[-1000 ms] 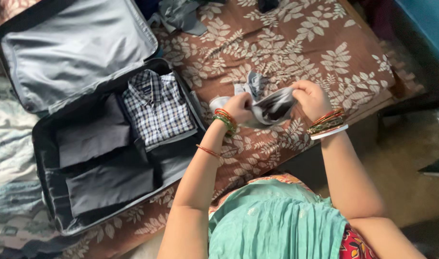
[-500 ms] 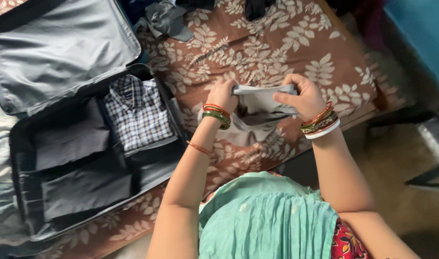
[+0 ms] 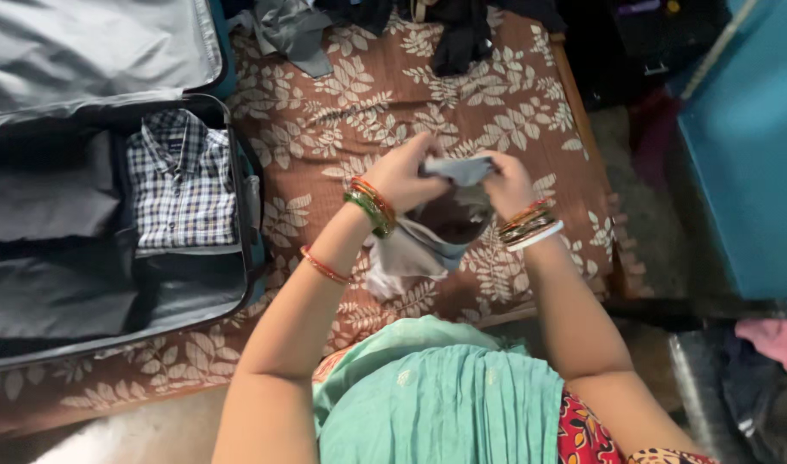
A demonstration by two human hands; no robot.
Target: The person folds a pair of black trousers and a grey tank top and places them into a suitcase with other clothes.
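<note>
Checked cotton shirt (image 3: pixel 180 182) is lying folded flat in the open suitcase (image 3: pixel 239 185) at nine o'clock. Left hand (image 3: pixel 404 172) and right hand (image 3: pixel 507 182) are pinching a soft grey garment (image 3: pixel 415 249), drooping crumpled over the leaf-printed bedspread (image 3: pixel 342 129), dead centre.

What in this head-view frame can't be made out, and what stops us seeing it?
- Grey garment: its kind is unclear; bunched, partly covered by the left hand and right hand.
- Suitcase: the left part is cut off by the frame edge.
- Dark folded clothes beside the checked shirt: too shadowed to identify.
- Clothes pile on the bedsheet: cropped by the top edge.
</note>
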